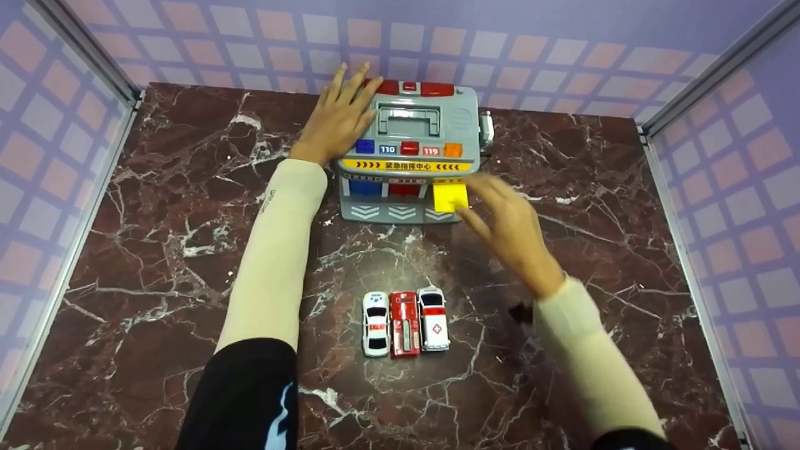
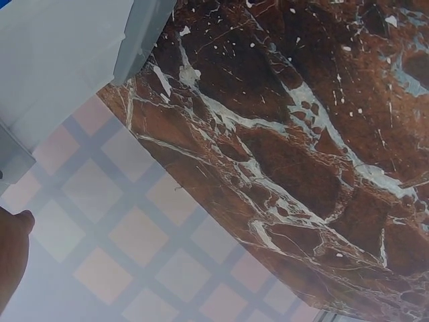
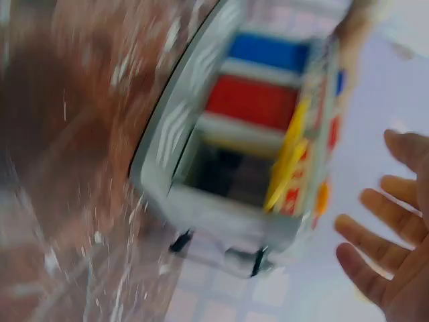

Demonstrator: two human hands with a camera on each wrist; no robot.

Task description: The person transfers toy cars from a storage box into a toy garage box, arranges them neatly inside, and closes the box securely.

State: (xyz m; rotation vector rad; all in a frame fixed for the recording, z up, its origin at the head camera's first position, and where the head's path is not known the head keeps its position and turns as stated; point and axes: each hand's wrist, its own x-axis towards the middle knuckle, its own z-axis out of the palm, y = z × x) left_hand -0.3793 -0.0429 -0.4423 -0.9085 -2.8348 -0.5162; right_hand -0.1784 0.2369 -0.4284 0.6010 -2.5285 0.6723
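Note:
A grey toy emergency station (image 1: 409, 156) stands at the back of the marble table (image 1: 156, 250). It has blue, red and orange buttons on top and blue and red doors in front. Its yellow door (image 1: 450, 197) on the right is swung up, leaving that bay open (image 3: 224, 168). My left hand (image 1: 340, 112) lies flat on the station's top left corner, fingers straight. My right hand (image 1: 506, 219), blurred and with spread fingers (image 3: 382, 245), hovers just beside the yellow door and holds nothing. Three toy cars (image 1: 406, 322) sit side by side nearer me: white, red, white.
Checkered purple walls (image 1: 75, 156) with metal corner posts close in the table on the left, back and right. The left wrist view shows only marble (image 2: 301, 147), wall and a fingertip (image 2: 13, 248).

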